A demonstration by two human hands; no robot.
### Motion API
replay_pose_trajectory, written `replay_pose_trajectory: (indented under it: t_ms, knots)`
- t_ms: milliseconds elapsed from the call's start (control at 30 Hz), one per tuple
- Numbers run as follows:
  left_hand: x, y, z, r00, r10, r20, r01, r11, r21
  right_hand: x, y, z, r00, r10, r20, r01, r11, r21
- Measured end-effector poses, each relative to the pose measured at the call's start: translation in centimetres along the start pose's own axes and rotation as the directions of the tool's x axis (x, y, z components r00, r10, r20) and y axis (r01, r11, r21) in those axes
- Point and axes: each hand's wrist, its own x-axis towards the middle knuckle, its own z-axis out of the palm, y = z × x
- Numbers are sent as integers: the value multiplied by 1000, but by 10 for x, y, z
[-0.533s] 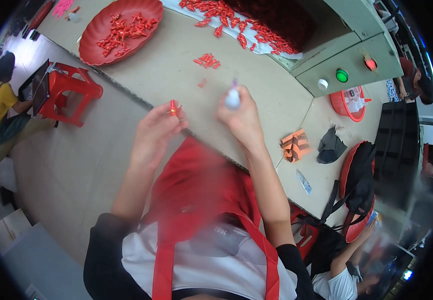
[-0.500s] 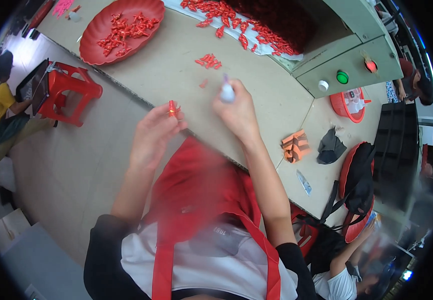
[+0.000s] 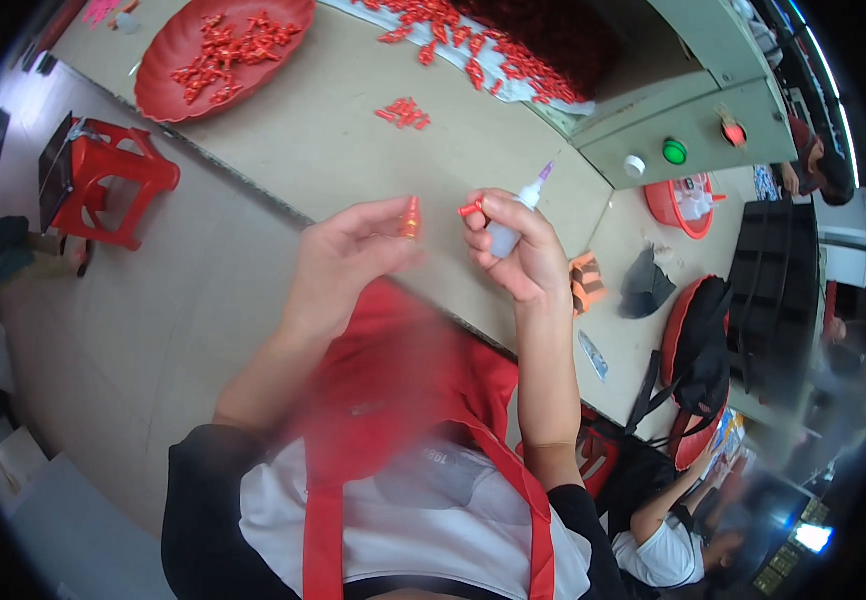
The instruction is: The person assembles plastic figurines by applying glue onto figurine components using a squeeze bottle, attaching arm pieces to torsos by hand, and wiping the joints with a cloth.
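My left hand [image 3: 338, 265] pinches a small red piece with gold bands [image 3: 412, 220], its narrow end pointing up. To its right, my right hand [image 3: 538, 262] is closed around a small whitish squeeze bottle [image 3: 502, 240] with a purple needle tip slanting up and right. Between the fingertips of that same hand sits a tiny red part [image 3: 470, 209]. The two hands are a short gap apart above the table's near edge. Beyond them a little heap of similar red parts [image 3: 403, 113] lies on the table.
At the far left a scalloped red tray [image 3: 149, 98] holds many red-and-gold pieces. More pieces lie on a white cloth [image 3: 513, 90] by a green-grey machine [image 3: 608, 150] with buttons. An orange-brown cloth [image 3: 586, 283], a black cloth [image 3: 646, 285] and a blade-like item [image 3: 594, 356] lie right.
My right hand has drawn back from the table with the bottle and now also pinches a tiny red part. A loose part near the heap is gone. My left hand has moved right.
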Motion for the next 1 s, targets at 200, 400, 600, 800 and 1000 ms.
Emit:
replay_pose_trajectory:
  t_ms: [200, 400, 600, 800, 1000]
  knots:
    - [4, -11, 40, 987, -17, 160, 3, 996, 88, -47, 1, -23, 994, -93, 61, 85, 990, 113]
    - [-2, -21, 63, 978, -38, 206, -3, 980, 198, -78, 2, -20, 944, -324, -59, 314, 941, -127]
    - [-1, -30, 73, 964, 76, 253, -156, 938, 311, -89, 4, -28, 889, -446, -100, 403, 868, -289]
    - [-1, -32, 79, 934, 210, 288, -315, 863, 395, -97, 6, -25, 851, -501, -158, 424, 832, -357]
    - [-2, -34, 80, 922, 244, 301, -364, 813, 454, -98, 13, -25, 775, -618, -136, 463, 699, -545]
